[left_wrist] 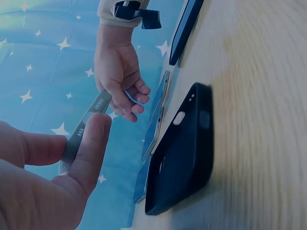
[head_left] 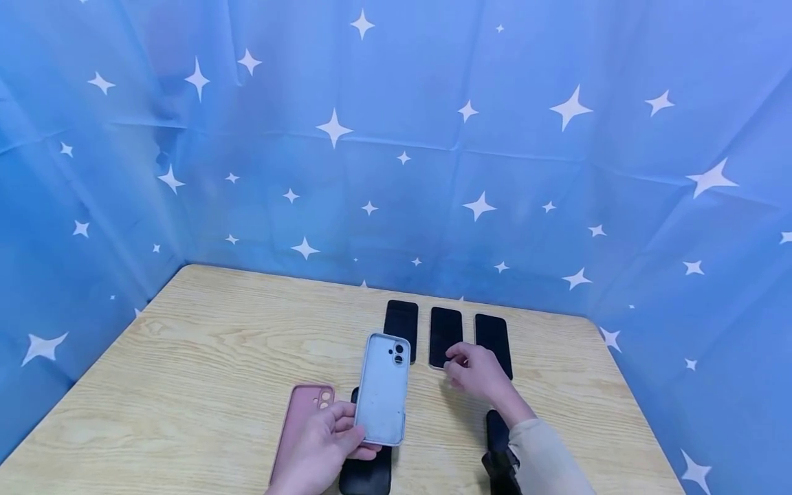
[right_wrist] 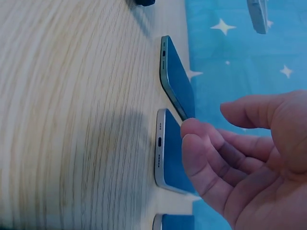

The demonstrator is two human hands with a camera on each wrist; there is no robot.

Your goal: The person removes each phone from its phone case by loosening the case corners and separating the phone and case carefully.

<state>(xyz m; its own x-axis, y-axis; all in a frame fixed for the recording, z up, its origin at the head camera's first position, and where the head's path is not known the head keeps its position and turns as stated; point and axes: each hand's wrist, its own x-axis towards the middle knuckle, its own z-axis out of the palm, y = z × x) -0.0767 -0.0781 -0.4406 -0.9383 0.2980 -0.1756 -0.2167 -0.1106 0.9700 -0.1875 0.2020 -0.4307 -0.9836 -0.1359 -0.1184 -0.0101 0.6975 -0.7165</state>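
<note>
My left hand holds a light blue phone case by its lower left corner, raised over the table with its inner side up. Thumb and fingers pinch the case's edge in the left wrist view. Over the middle of three dark-screened phones hovers my right hand, fingers loosely bent and thumb apart, holding nothing. In the right wrist view its fingertips overlap that phone's near end. The left phone is partly hidden behind the blue case; the right phone lies beside my right hand.
A pink phone case lies partly under my left hand. Beneath the raised blue case is a black phone case. Another black item lies by my right sleeve. A starry blue curtain stands behind the wooden table.
</note>
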